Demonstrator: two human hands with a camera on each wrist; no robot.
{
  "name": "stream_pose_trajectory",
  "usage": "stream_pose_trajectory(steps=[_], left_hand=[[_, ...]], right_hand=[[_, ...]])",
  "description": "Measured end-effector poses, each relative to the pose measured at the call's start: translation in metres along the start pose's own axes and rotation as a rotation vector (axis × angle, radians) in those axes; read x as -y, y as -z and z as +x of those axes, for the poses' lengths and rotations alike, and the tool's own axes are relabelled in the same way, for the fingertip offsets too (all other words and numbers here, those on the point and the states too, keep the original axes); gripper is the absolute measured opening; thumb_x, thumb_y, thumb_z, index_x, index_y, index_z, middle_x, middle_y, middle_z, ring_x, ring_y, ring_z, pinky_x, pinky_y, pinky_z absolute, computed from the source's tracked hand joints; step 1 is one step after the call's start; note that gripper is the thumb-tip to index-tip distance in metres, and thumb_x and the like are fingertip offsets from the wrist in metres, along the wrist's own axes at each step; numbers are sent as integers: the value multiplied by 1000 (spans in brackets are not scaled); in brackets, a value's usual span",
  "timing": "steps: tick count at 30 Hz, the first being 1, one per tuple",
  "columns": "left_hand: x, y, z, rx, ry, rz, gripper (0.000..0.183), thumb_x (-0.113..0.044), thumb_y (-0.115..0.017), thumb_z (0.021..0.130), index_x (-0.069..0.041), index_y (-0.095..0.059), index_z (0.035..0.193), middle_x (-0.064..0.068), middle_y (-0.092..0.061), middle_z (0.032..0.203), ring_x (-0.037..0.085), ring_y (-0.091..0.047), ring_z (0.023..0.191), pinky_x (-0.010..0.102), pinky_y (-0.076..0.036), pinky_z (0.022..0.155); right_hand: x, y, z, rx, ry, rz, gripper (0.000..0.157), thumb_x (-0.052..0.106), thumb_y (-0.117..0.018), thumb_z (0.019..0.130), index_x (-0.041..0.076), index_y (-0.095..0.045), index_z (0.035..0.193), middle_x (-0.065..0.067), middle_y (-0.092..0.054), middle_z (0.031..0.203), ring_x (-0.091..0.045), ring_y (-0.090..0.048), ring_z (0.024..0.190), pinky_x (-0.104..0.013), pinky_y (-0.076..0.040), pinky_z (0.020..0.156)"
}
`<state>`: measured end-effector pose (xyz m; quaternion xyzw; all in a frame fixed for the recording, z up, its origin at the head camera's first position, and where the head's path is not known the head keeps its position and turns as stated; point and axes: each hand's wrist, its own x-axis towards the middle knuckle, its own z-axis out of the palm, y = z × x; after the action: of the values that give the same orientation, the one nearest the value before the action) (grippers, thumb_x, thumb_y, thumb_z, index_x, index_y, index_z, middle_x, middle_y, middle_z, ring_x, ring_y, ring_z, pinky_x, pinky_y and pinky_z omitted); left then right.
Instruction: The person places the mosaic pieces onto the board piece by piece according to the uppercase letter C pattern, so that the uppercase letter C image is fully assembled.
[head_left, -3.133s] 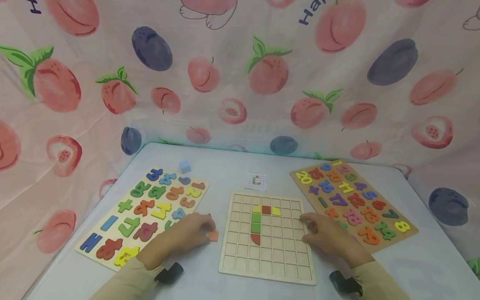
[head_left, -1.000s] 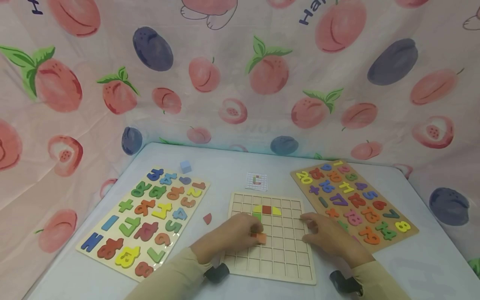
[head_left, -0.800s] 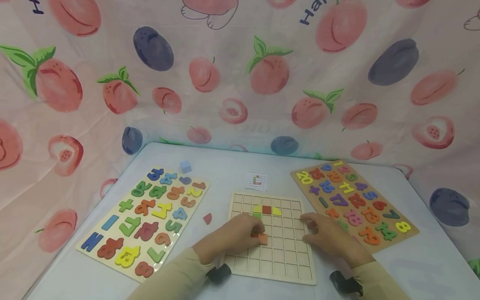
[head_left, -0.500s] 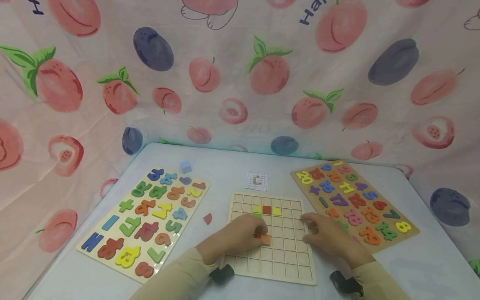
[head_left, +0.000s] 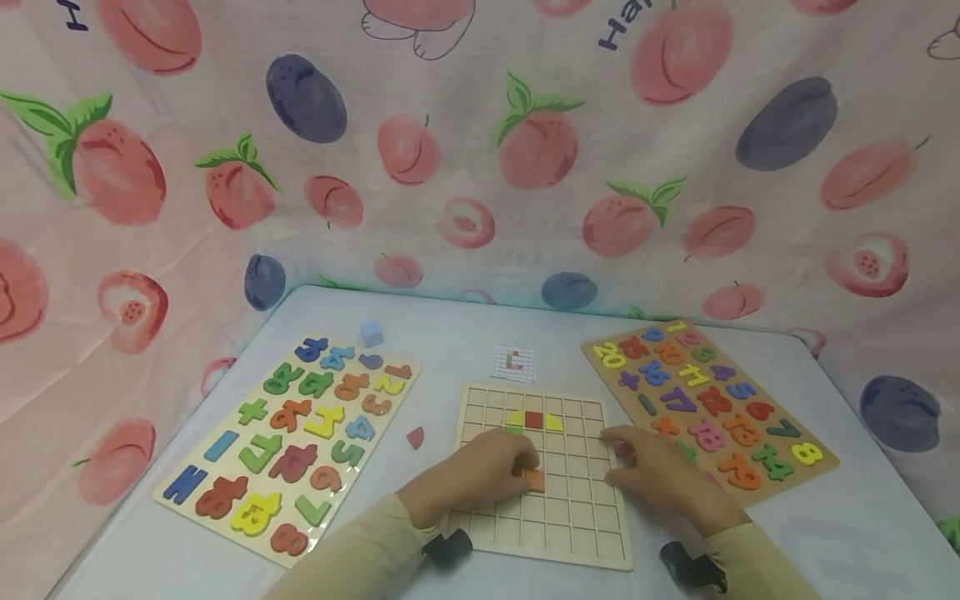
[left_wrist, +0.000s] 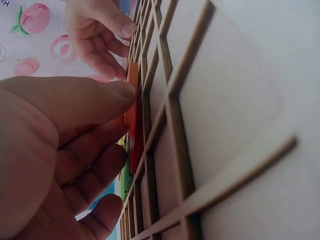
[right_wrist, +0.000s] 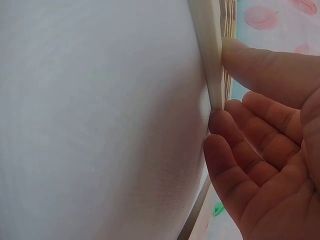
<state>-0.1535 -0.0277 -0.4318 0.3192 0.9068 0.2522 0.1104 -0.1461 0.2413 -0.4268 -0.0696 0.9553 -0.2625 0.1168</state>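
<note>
My left hand (head_left: 487, 471) is over the wooden grid board (head_left: 543, 546), pinching an orange square tile (head_left: 534, 481) between thumb and fingers. In the left wrist view, the orange tile (left_wrist: 132, 72) lies close over the grid, right beside a red piece (left_wrist: 135, 147) with green behind it. A red square (head_left: 535, 420) sits between two yellow quarter-round pieces in an upper row; part of a green square (head_left: 513, 431) shows below, the rest hidden by my hand. My right hand (head_left: 656, 467) holds the board's right edge, its thumb (right_wrist: 260, 67) on the rim and fingertips at the side.
Left of the board lie a loose red quarter-round piece (head_left: 416, 437) and a number puzzle (head_left: 168, 497). Another number puzzle (head_left: 813, 477) is at the right, partly under my right hand. A pattern card (head_left: 513, 364) and a light blue cube (head_left: 371, 334) lie farther back.
My left hand has carried the orange tile from the table left of the board onto the grid, then slid slightly right with it. My right hand has stayed at the board's edge.
</note>
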Motion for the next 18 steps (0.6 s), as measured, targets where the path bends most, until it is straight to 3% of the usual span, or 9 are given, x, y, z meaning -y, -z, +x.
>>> stream_pose_trajectory(steps=[18], left_hand=[[2,0,-1,-10,-3,16,20,-16,-76,86,-15,-72,107,-13,-65,91,5,-53,88,23,-47,84]], right_hand=[[-1,1,-1,1,23,8,57,20,-81,81,8,-60,133,-12,-66,119,-33,-63,108,-53,-50,89]])
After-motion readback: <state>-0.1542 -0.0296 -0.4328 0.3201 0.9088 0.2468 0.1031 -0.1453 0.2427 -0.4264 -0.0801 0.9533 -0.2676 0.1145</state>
